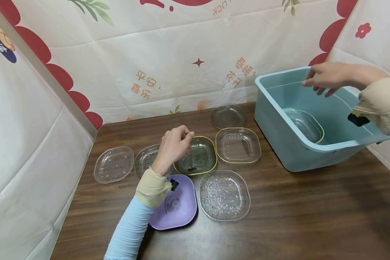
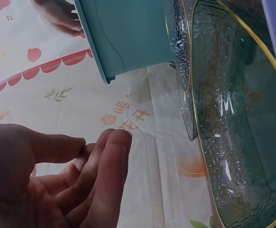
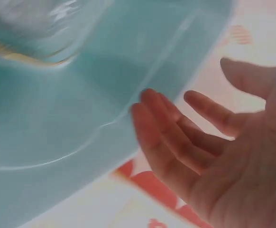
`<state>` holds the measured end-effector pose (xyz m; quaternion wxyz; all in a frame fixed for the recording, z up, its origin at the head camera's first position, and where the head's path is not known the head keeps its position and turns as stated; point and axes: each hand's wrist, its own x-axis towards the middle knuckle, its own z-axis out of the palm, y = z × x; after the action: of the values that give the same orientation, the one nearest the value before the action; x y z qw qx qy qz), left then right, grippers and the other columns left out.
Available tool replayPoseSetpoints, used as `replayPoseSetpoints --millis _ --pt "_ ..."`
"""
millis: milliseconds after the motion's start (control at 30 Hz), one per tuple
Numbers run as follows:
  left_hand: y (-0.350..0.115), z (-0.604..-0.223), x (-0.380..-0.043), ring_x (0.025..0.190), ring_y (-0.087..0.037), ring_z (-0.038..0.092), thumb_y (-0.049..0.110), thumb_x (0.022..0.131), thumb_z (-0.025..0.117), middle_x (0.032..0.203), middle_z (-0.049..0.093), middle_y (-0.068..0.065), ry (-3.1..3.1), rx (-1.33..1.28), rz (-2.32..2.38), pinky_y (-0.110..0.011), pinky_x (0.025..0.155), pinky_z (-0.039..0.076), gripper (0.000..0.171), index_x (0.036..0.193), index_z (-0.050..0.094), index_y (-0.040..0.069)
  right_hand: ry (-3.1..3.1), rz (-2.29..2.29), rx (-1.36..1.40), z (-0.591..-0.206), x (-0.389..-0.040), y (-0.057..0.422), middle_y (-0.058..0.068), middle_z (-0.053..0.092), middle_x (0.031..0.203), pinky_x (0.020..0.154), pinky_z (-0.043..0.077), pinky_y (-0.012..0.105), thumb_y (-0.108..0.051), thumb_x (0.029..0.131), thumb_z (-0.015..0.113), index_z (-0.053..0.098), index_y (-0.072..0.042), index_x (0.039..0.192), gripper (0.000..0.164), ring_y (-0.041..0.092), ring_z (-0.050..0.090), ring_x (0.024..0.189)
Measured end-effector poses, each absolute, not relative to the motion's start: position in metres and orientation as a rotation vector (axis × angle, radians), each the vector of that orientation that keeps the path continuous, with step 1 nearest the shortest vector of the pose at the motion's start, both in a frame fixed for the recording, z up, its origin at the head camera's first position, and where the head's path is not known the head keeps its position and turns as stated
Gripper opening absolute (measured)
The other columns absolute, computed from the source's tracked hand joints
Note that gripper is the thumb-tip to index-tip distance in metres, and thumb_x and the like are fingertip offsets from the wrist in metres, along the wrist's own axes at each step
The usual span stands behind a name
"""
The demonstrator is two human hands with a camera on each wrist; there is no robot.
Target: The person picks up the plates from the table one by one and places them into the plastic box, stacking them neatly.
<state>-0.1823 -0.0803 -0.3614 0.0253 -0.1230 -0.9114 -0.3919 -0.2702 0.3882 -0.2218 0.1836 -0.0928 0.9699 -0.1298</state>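
My left hand [image 1: 175, 146], fingers loosely bent around nothing, hovers over the left side of a dark green clear dish with a gold rim [image 1: 199, 157]. In the left wrist view the thumb and fingertips of that hand [image 2: 81, 175] lie close together with no object between them. Above the blue-green plastic tub [image 1: 279, 133] hangs my right hand [image 1: 331, 76], its fingers relaxed and holding nothing. Inside the tub lies a clear gold-rimmed dish [image 1: 307, 126]. The right wrist view shows the spread thumb and fingers of this hand [image 3: 199, 137] beside the tub's wall.
On the wooden table [image 1: 279, 224] lie a purple dish [image 1: 178, 213], a clear textured dish [image 1: 224, 196], a clear gold-rimmed dish [image 1: 237, 155], a dark clear dish [image 1: 229, 116] and a clear dish at the left [image 1: 113, 164]. Another clear dish [image 1: 146, 157] is partly behind my left hand. Printed cloth walls surround the table.
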Motion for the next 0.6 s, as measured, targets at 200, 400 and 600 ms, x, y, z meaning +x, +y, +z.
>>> replayPoseSetpoints --millis 200,400,600 --pt "-0.083 -0.358 -0.182 0.055 -0.019 0.072 0.033 0.105 0.060 0.074 0.077 -0.008 -2.816 -0.368 -1.197 -0.030 0.056 0.058 0.023 0.092 0.069 0.016 2.982 -0.483 -0.314 -0.203 -0.247 0.356 0.027 0.070 0.099 0.061 0.064 0.032 -0.021 0.103 0.060 0.047 0.012 0.133 0.046 0.017 0.070 0.071" --pt "-0.086 -0.356 -0.182 0.053 -0.017 0.071 0.032 0.104 0.063 0.072 0.075 -0.007 -2.800 -0.369 -1.177 -0.031 0.056 0.057 0.021 0.096 0.071 0.014 3.044 -0.641 -0.338 -0.193 -0.218 0.312 0.030 0.071 0.104 0.056 0.059 0.022 -0.027 0.103 0.062 0.046 0.006 0.140 0.052 0.012 0.069 0.065" --pt "-0.090 -0.353 -0.183 0.055 -0.017 0.072 0.034 0.104 0.061 0.073 0.076 -0.007 -2.777 -0.359 -1.178 -0.031 0.056 0.056 0.021 0.096 0.070 0.017 2.993 -0.729 -0.425 -0.195 -0.195 0.261 0.021 0.075 0.098 0.057 0.057 0.023 -0.026 0.104 0.060 0.049 0.002 0.137 0.044 0.013 0.071 0.066"
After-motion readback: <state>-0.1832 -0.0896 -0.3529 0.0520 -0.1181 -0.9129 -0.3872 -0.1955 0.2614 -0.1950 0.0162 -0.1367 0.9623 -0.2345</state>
